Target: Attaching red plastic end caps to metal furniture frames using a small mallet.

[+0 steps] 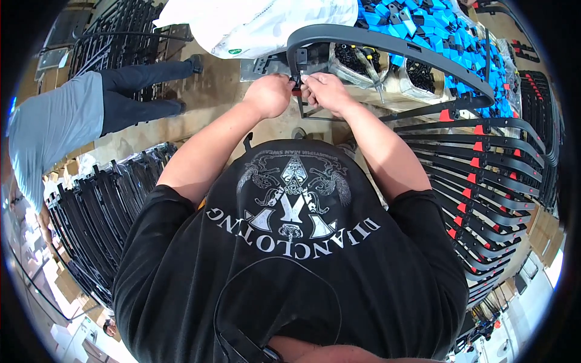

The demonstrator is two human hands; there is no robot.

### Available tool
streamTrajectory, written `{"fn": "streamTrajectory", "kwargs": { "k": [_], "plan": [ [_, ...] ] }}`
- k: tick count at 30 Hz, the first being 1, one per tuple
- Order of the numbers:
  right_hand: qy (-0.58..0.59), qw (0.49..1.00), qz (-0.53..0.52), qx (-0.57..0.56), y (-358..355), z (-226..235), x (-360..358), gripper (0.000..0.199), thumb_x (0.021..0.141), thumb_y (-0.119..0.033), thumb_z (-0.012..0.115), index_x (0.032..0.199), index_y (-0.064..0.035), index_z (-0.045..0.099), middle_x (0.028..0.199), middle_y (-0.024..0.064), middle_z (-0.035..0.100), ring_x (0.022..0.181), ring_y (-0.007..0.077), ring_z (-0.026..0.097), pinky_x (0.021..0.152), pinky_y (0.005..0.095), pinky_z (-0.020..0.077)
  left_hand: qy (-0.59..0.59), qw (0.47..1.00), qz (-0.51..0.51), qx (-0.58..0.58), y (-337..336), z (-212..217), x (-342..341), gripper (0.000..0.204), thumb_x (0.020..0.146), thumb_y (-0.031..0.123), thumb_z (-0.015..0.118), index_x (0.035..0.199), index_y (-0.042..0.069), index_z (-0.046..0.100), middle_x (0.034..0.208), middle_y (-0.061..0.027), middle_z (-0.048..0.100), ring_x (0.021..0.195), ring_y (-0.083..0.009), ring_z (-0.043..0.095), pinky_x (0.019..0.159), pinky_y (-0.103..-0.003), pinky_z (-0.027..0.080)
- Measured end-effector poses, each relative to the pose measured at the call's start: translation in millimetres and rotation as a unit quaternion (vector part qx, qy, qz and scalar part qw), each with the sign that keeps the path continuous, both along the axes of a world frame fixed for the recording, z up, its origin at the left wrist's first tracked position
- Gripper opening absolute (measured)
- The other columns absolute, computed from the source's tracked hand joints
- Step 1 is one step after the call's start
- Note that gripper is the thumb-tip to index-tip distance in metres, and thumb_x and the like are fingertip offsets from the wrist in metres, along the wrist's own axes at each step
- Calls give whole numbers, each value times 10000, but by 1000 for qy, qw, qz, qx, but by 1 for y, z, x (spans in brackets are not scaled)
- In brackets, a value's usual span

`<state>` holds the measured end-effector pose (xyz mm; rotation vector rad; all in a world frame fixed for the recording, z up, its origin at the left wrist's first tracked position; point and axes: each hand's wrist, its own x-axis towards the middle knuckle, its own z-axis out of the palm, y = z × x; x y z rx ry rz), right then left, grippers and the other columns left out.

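Observation:
A black curved tubular frame (387, 40) arches across the bench, its near-left end coming down between my two hands. My left hand (269, 95) is closed at that end, its fingertips curled against a small dark part. On the other side my right hand (327, 92) pinches with thumb and forefinger at the same spot. What its fingertips hold is too small to make out. A bit of red (296, 93) shows just below the frame's end, between the hands. Beyond my right hand, a yellow-and-black handled tool (368, 60) lies over a container of small black parts (348, 55).
A white bag (260, 27) lies at the far side, beside heaped blue parts (417, 27). Another box of small black parts (420, 75) sits right. Curved black frames with red pieces (484, 175) line my right; black bars (100, 206) stand left. A person (66, 109) bends at far left.

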<state>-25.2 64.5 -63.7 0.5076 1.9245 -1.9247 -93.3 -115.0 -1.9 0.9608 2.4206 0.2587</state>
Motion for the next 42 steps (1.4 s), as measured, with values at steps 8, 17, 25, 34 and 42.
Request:
{"fn": "streamTrajectory", "kwargs": {
  "k": [8, 17, 25, 34, 42],
  "plan": [
    [-77, 992, -98, -26, -18, -12, -3, 414, 1030, -380, 511, 819, -40, 617, 698, 32, 584, 551, 132, 519, 499, 319, 424, -9, 999, 24, 23, -2, -12, -2, 379, 1031, 277, 415, 996, 8, 680, 1107, -225, 680, 1081, -393, 626, 958, -485, 487],
    [27, 989, -134, 51, -30, -4, -1, 406, 999, -350, 546, 893, 25, 662, 735, 83, 656, 655, 196, 622, 665, 357, 503, 1, 997, 33, 70, -5, -19, -1, 355, 1025, 259, 448, 997, -24, 661, 1050, -260, 679, 1051, -424, 622, 944, -500, 475],
    [87, 978, -121, 146, -29, -29, 2, 382, 996, -351, 538, 1049, 0, 679, 946, 212, 717, 920, 323, 702, 852, 422, 510, 0, 996, 43, 80, -4, -19, -1, 331, 1021, 253, 468, 1009, -13, 666, 1062, -256, 677, 1033, -430, 626, 930, -503, 483],
    [17, 989, -87, 119, -31, -12, -5, 408, 1020, -346, 475, 1067, 7, 673, 1003, 226, 720, 962, 359, 691, 871, 425, 503, -12, 998, 41, 43, -3, -12, -1, 365, 1026, 284, 431, 1014, 11, 674, 1110, -237, 682, 1066, -409, 635, 944, -500, 490],
    [-137, 987, -84, 22, -29, 27, -10, 418, 1044, -355, 445, 1082, 5, 655, 890, 115, 688, 742, 212, 642, 538, 386, 497, -11, 998, 55, 41, -4, -18, 1, 351, 1029, 280, 448, 1014, 7, 668, 1096, -240, 677, 1052, -422, 629, 928, -506, 487]
  ]
}}
